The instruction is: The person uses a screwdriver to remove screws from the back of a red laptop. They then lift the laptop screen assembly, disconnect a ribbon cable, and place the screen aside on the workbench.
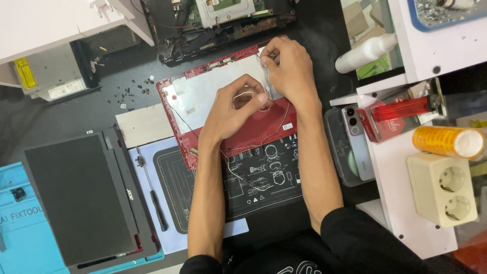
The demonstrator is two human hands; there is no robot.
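Note:
A red laptop lid shell (264,131) lies open-side up on the dark bench, with a silvery foil panel (203,90) inside it. My left hand (234,107) rests on the shell's middle and pinches a thin white cable loop (244,96). My right hand (287,68) is at the shell's upper right corner, fingers closed on a strip of clear or silver tape (269,81) by the cable. Thin wires (276,133) trail down the red shell toward me.
A laptop screen panel (83,198) lies at left on a blue mat (20,228). A screwdriver (152,193) and loose screws (133,91) lie nearby. A stripped laptop base (218,23) sits beyond. To the right are a phone (352,147), lighter (401,109), tape roll (449,142) and socket block (444,190).

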